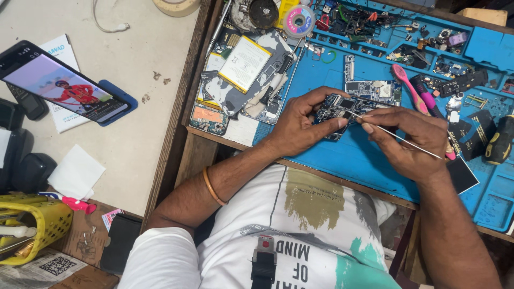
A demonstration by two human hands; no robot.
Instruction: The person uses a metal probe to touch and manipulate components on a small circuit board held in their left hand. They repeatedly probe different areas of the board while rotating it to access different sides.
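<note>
— Two hands over the blue work mat [369,155], which covers the tabletop. What sits on it?

— Going by size from the mat down: a phone back with a battery [245,63] lies at its left edge, a pink toothbrush [409,88] toward its right, and a second board [373,90] near its middle.

— And the circuit board [338,113]?

— Lifted just above the mat's middle. The left hand [297,126] pinches it, fingers closed on its edges. It looks light, thin, stiff and fragile; I'd hold it by the rims only, off the components.

— The right hand [409,142]?

— Its fingers are narrowed on a thin wire-like probe [393,135], tip touching the board. Slender and probably bendy, so best gripped close to the tip.
</note>
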